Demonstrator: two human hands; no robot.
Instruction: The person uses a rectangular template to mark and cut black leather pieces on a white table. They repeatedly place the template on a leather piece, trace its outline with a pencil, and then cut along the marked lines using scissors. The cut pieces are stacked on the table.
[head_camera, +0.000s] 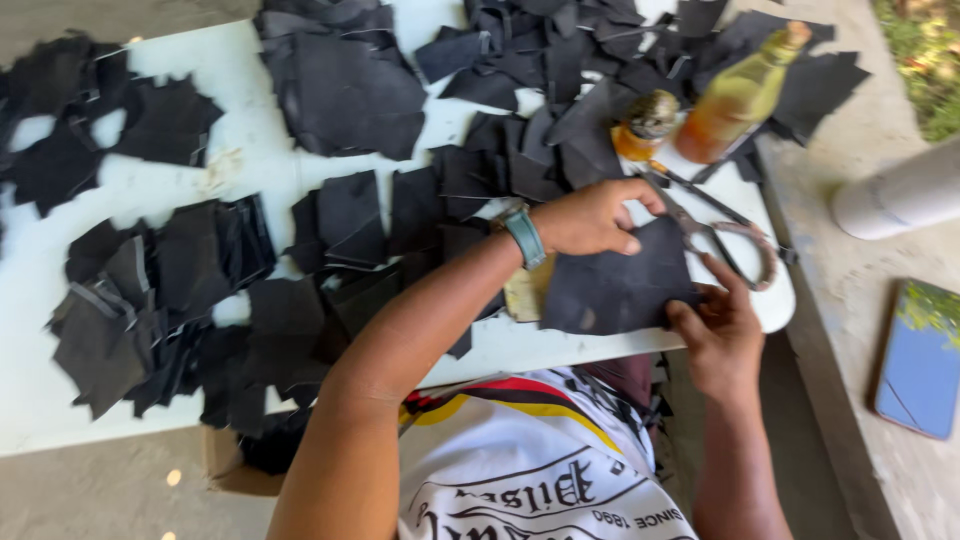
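Already many black pieces (340, 90) are cut, while one black sheet (615, 285) is pinched by both hands (590, 218) (720, 335), scissors (715, 235) lying unused just beyond the fingertips.

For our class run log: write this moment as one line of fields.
left hand: pressing black piece | right hand: gripping its edge | scissors: lying on white table | bottle: beside them

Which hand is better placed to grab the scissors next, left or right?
Likely right. The right hand pinches the black piece's edge just below the scissors' handle loop. The left hand presses the piece's top edge, farther from the handles.
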